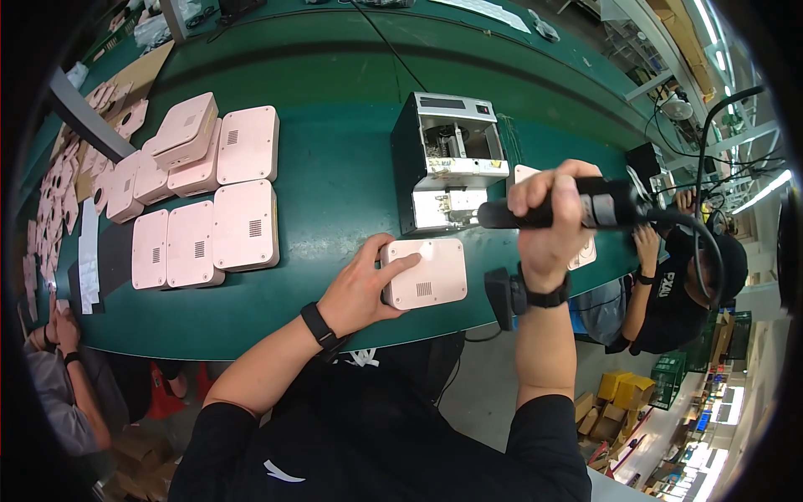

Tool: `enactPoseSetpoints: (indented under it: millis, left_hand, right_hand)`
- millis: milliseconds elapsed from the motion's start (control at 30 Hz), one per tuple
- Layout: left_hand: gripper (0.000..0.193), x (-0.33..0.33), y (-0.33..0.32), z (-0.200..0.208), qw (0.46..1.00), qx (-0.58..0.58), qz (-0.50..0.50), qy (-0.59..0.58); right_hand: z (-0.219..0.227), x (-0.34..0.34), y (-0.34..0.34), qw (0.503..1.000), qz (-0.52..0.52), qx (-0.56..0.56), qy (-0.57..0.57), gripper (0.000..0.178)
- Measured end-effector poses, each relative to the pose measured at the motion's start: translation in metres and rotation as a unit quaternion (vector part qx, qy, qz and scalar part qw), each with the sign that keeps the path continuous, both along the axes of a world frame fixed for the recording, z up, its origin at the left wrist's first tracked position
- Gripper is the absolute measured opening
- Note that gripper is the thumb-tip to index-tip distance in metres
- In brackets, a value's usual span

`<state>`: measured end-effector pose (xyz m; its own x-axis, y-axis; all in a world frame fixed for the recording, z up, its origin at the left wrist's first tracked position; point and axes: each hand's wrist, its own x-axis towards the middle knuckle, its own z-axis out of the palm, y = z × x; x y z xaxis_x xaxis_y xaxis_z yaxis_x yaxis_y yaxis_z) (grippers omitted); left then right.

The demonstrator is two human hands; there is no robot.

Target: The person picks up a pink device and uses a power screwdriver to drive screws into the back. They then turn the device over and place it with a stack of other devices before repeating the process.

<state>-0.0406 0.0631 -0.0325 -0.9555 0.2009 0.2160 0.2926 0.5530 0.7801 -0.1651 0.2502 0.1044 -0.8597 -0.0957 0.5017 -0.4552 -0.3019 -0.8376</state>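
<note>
Head view: flat on the green surface (326, 192), vented face up, a pink case (439, 274) with its long axis roughly left to right. Nearer, and touching: the left hand (358, 289), fingers (400, 266) spread around the left end, one fingertip on top. Wrapped firmly around a black corded tool (612, 202): the right hand (554, 219), raised, apart from the case. From there, case leftward and closer to the body, beyond the left-pointing tool end.

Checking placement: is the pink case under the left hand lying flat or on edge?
Flat: the pink case shows its broad vented face upward, left hand gripping one end.
</note>
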Motion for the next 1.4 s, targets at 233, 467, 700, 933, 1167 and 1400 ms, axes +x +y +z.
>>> enactPoseSetpoints:
  millis: [233, 467, 700, 933, 1167, 1400]
  left_hand:
    - [0.083, -0.008, 0.009, -0.001, 1.0, 0.003, -0.007, 0.009]
    - [0.082, -0.009, 0.009, -0.002, 1.0, 0.008, -0.009, -0.004]
    - [0.082, -0.009, 0.01, 0.0, 1.0, 0.018, -0.01, -0.003]
    - [0.083, -0.008, 0.01, -0.002, 1.0, 0.019, -0.008, 0.003]
    - [0.083, -0.008, 0.01, -0.001, 1.0, 0.015, -0.004, 0.004]
    - [0.083, -0.01, 0.01, 0.0, 1.0, 0.018, -0.008, 0.001]
  right_hand:
    - [-0.006, 0.012, 0.004, 0.999, 0.029, 0.002, -0.039, 0.015]
    - [-0.014, 0.017, -0.001, 0.998, 0.037, 0.001, -0.044, 0.016]
    - [-0.033, 0.008, -0.001, 0.997, 0.037, 0.001, -0.06, 0.017]
    - [-0.031, 0.009, -0.002, 0.997, 0.053, 0.001, -0.056, 0.019]
    - [-0.031, 0.013, -0.007, 0.997, 0.061, 0.009, -0.05, 0.019]
    - [-0.032, 0.008, -0.005, 0.996, 0.062, 0.008, -0.065, 0.018]
